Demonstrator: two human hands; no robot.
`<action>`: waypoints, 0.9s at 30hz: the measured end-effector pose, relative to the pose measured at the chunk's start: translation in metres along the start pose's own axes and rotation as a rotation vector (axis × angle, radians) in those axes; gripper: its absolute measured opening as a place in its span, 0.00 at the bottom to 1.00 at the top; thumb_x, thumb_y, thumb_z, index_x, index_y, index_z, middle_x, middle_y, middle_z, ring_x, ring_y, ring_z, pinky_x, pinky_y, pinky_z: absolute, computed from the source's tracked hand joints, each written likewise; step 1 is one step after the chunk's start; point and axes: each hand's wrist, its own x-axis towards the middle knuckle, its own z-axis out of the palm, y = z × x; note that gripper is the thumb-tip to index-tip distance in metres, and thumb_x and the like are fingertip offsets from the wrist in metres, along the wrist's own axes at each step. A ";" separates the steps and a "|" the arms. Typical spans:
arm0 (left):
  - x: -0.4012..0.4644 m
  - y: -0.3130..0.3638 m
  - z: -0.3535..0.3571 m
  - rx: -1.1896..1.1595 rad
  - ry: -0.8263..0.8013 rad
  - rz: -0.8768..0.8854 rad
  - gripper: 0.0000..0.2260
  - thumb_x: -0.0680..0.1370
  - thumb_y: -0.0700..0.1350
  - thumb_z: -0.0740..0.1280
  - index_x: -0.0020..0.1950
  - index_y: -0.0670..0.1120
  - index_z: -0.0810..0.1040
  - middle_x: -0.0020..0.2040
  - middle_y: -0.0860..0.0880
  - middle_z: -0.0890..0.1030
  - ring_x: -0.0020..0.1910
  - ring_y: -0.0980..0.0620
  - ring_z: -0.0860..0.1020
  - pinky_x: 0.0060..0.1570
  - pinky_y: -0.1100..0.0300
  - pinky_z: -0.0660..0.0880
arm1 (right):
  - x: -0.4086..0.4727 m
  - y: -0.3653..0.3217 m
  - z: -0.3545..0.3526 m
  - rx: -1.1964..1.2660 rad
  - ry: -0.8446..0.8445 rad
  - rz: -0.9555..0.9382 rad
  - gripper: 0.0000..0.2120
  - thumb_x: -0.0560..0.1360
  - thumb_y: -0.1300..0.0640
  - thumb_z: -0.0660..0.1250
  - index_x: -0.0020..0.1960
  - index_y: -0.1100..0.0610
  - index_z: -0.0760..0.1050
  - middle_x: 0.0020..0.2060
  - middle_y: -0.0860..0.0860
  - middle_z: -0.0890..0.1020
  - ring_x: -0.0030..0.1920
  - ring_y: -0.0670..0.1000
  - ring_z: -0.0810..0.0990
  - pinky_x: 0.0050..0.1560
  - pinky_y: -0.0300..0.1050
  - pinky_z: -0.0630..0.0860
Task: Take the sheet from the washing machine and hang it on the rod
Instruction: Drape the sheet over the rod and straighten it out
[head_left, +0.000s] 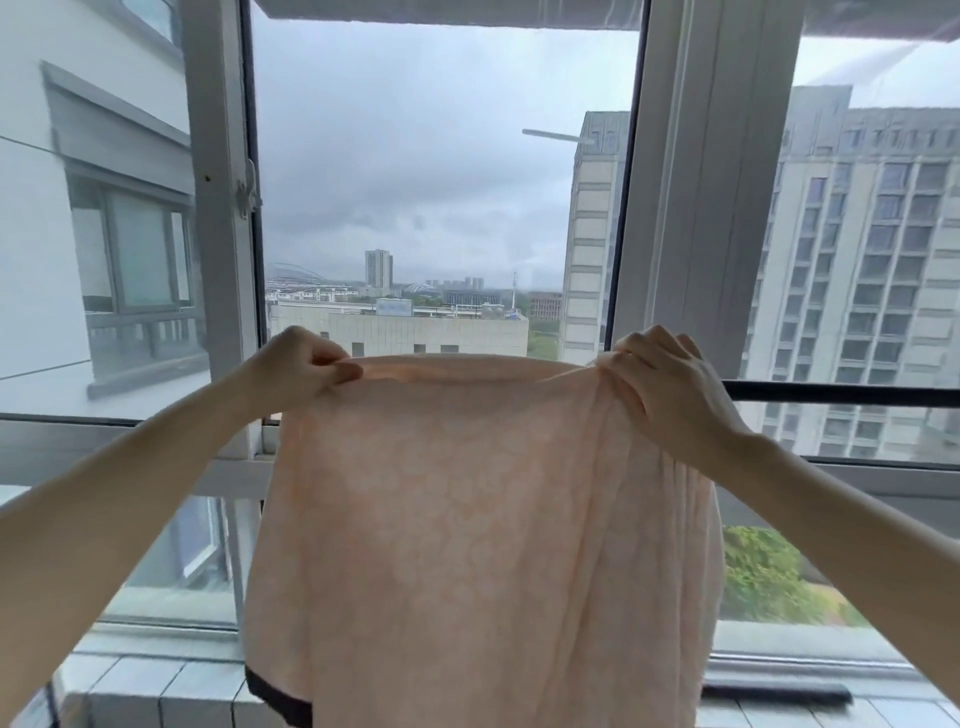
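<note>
Both hands, left hand (304, 364) and right hand (670, 379), pinch the sheet (467, 519) top edge over the rod (841, 391). Better to pull it evenly sideways, so no bunching remains.

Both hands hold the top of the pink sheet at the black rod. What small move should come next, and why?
Probably the right hand should draw its bunched cloth rightward along the rod. The sheet lies flat near the left hand, which pinches the top edge, but gathers in folds under the right, and bare rod shows on that side.
</note>
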 end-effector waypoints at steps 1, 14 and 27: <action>0.002 -0.001 0.001 -0.010 -0.007 -0.004 0.21 0.75 0.45 0.71 0.23 0.46 0.70 0.22 0.56 0.63 0.25 0.57 0.60 0.27 0.63 0.58 | 0.002 -0.007 0.000 -0.010 -0.002 0.015 0.12 0.79 0.53 0.60 0.51 0.57 0.81 0.46 0.49 0.80 0.49 0.51 0.75 0.51 0.50 0.73; 0.060 -0.038 0.012 -0.435 -0.255 0.139 0.25 0.74 0.51 0.72 0.43 0.27 0.74 0.35 0.44 0.72 0.35 0.50 0.68 0.37 0.58 0.65 | 0.039 -0.115 0.030 -0.127 0.001 0.133 0.05 0.71 0.64 0.67 0.44 0.56 0.77 0.52 0.52 0.78 0.56 0.57 0.74 0.57 0.60 0.71; 0.112 -0.023 0.069 -0.613 -0.291 0.479 0.25 0.78 0.45 0.67 0.20 0.51 0.68 0.19 0.59 0.63 0.22 0.63 0.61 0.24 0.72 0.59 | 0.075 -0.187 0.046 -0.207 -0.181 0.306 0.09 0.78 0.53 0.61 0.50 0.57 0.74 0.50 0.50 0.76 0.51 0.54 0.72 0.51 0.61 0.70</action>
